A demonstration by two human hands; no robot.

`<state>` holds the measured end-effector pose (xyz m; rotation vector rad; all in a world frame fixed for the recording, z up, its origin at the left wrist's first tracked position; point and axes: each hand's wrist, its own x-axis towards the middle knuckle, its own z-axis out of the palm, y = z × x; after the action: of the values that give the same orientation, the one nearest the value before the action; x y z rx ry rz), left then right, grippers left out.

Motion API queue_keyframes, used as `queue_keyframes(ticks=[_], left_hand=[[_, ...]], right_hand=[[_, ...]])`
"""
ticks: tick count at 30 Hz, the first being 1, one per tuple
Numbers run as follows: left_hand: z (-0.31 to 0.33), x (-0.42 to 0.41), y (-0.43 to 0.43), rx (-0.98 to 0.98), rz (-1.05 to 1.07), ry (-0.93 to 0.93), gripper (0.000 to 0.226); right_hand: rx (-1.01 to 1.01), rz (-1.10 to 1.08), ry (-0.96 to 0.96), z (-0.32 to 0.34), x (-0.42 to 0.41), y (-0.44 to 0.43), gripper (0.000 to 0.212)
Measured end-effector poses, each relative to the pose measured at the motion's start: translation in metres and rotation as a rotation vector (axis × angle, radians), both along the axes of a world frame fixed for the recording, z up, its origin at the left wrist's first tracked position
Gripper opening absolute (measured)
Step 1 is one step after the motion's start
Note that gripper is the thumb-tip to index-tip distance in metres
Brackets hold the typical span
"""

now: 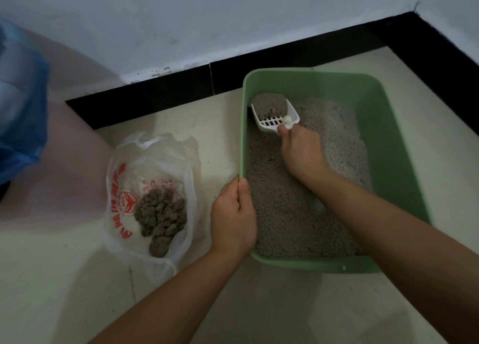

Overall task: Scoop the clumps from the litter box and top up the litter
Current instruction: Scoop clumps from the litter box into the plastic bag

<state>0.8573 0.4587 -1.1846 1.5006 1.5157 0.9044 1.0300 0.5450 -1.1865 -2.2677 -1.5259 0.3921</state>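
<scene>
A green litter box point(404, 177) sits on the floor, filled with grey litter point(290, 214). My right hand point(300, 151) is shut on the handle of a white slotted scoop point(274, 115), which holds a heap of litter at the box's far left corner. My left hand point(233, 219) grips the box's left rim near the front corner. To the left of the box lies an open white plastic bag point(153, 188) with red print, holding several dark grey clumps point(162, 214).
A blue plastic bag point(20, 105) shows at the left edge. A white wall with a black skirting strip point(166, 92) runs behind the box and turns along the right side. Pale floor tiles point(259, 304) lie in front.
</scene>
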Motion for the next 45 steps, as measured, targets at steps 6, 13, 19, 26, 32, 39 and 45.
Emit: queue_keyframes(ticks=[6, 13, 19, 26, 32, 39, 45], left_hand=[[0.001, -0.002, 0.001, 0.017, -0.009, 0.067, 0.036], [0.006, -0.001, 0.001, 0.037, -0.022, 0.156, 0.036], [0.015, 0.002, -0.003, 0.045, -0.02, 0.242, 0.039], [0.015, 0.004, -0.003, 0.056, 0.005, 0.321, 0.037], [0.012, 0.003, -0.003, 0.058, 0.001, 0.366, 0.035], [0.016, 0.004, -0.005, 0.067, 0.001, 0.395, 0.036], [0.015, 0.005, -0.003, 0.061, 0.012, 0.405, 0.036]], right_hand=[[0.222, 0.111, -0.016, 0.02, 0.031, -0.029, 0.037], [0.261, 0.196, -0.081, 0.062, 0.067, -0.111, 0.031], [0.193, 0.194, -0.142, 0.062, 0.088, -0.185, 0.039], [0.166, 0.19, -0.129, 0.056, 0.096, -0.241, 0.041], [0.181, 0.168, -0.096, 0.056, 0.093, -0.245, 0.048], [0.194, 0.182, -0.092, 0.053, 0.09, -0.246, 0.047], [0.186, 0.212, -0.089, 0.055, 0.084, -0.243, 0.049]])
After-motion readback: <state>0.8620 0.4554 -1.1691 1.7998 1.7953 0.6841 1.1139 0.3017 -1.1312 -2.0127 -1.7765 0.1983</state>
